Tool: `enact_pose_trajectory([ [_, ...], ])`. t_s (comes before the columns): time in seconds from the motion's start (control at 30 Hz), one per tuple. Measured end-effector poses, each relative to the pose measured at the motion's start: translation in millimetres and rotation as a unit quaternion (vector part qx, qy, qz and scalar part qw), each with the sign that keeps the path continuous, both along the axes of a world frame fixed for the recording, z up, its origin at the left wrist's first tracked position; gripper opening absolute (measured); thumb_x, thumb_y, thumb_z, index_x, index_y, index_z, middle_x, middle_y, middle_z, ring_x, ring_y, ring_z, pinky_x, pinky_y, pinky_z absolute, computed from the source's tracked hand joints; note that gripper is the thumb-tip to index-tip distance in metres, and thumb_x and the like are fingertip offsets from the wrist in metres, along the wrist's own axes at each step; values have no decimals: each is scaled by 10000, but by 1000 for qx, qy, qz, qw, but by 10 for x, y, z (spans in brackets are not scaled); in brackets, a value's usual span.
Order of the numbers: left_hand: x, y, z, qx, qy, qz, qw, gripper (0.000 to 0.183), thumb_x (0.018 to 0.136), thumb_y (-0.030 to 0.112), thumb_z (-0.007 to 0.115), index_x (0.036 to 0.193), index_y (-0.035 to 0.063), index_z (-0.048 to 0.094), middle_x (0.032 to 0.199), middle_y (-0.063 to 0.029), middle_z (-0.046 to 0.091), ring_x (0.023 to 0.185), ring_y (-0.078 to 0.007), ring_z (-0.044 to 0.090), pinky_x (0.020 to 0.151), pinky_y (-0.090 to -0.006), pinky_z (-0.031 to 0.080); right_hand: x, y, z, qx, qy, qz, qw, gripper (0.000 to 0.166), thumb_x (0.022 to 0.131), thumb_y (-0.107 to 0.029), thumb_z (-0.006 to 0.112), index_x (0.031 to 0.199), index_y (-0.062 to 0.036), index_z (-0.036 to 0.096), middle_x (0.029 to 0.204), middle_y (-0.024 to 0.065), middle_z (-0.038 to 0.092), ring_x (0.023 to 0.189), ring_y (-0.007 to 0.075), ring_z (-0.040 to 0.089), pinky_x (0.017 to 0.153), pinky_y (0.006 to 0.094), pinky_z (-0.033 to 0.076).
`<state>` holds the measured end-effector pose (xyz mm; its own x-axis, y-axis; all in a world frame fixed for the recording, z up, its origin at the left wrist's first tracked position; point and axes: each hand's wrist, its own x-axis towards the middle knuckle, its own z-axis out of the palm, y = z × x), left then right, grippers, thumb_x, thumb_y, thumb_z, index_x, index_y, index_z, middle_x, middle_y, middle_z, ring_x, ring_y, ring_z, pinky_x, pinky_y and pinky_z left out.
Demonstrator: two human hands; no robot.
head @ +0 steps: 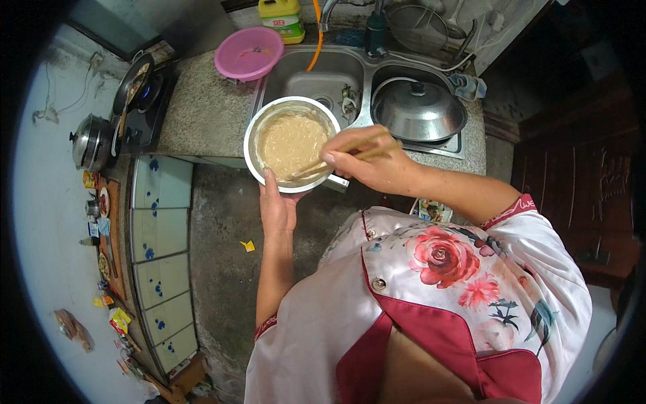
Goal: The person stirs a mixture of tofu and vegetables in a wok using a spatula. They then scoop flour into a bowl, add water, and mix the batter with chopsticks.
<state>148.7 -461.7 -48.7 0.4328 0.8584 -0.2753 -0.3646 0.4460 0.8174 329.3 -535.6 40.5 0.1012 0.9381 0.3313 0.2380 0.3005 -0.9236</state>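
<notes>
My left hand (278,204) holds a round metal bowl (251,160) from below, its thumb over the near rim. Thick beige batter (291,139) fills much of the bowl. In my right hand (376,160) is a pair of chopsticks (315,169), gripped near their upper ends, with the lower ends in the batter by the near right wall. The bowl is held in front of the sink's left basin (287,68), overlapping its near edge.
A domed metal lid (421,113) sits over the right basin. A pink plastic basin (250,54) and a yellow jug (281,22) stand behind left. A wok (133,83) is by a lit gas burner (147,93); a lidded pot (91,144) stands near it. Yellow scrap (248,246) lies on the floor.
</notes>
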Motion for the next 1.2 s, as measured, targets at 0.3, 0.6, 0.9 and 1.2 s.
enact_pose_trajectory([
  [0.3, 90, -126, -64, -11, 2, -2, 1000, 454, 924, 316, 362, 1279, 48, 270, 1155, -168, 490, 923, -269, 593, 619, -363, 570, 685, 337, -2, -7, -223, -1, 975, 204, 832, -161, 577, 826, 41, 607, 645, 49, 569, 559, 86, 530, 501, 228, 455],
  [0.6, 92, -164, -78, -35, -11, -18, 999, 442, 909, 257, 390, 1289, 73, 259, 1189, -169, 459, 950, -289, 577, 618, -382, 567, 796, 918, 219, -167, -132, -12, 977, 253, 863, -240, 546, 827, 8, 585, 613, 31, 566, 484, 79, 536, 426, 201, 443],
  [0.9, 202, -240, -105, -54, -37, 33, 997, 451, 916, 285, 381, 1290, 72, 247, 1177, -168, 463, 940, -272, 580, 607, -366, 565, 471, 418, -88, -254, 38, -6, 967, 215, 848, -192, 548, 812, 16, 584, 648, 64, 588, 510, 104, 568, 439, 213, 473],
  [1.2, 52, -115, -129, -54, -3, -38, 998, 460, 907, 276, 388, 1288, 57, 252, 1164, -178, 474, 921, -266, 591, 603, -352, 566, 628, 647, -4, -253, -84, -21, 963, 203, 842, -211, 560, 780, -22, 599, 617, 37, 588, 483, 70, 526, 427, 195, 414],
])
